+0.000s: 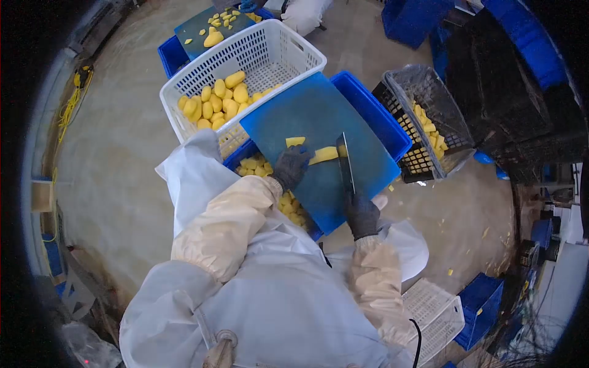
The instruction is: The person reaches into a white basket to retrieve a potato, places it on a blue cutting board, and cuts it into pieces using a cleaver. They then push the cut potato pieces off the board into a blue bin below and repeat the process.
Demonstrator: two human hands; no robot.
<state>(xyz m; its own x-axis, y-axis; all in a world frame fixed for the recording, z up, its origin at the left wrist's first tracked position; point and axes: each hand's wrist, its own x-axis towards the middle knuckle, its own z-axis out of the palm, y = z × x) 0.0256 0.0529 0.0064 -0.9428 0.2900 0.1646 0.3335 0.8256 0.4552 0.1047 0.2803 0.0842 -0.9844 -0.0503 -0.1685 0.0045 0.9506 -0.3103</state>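
My right hand (362, 214), in a dark glove, is closed round the handle of a knife (346, 165). The blade stands on edge on the blue cutting board (325, 116), at the right end of a yellow potato piece (324, 154). My left hand (292, 167), also gloved, is at the left end of that piece, its fingertips bent down on the board; whether they grip it is hard to see. Another yellow piece (295, 141) lies just above my left hand.
A white basket (294, 46) with peeled potatoes stands behind the board, a blue bin (374, 113) under its right side. Right of that is a lined black crate (454, 110) with cut pieces. Beyond, a co-worker's gloved hand (248, 6) is over another board (199, 30).
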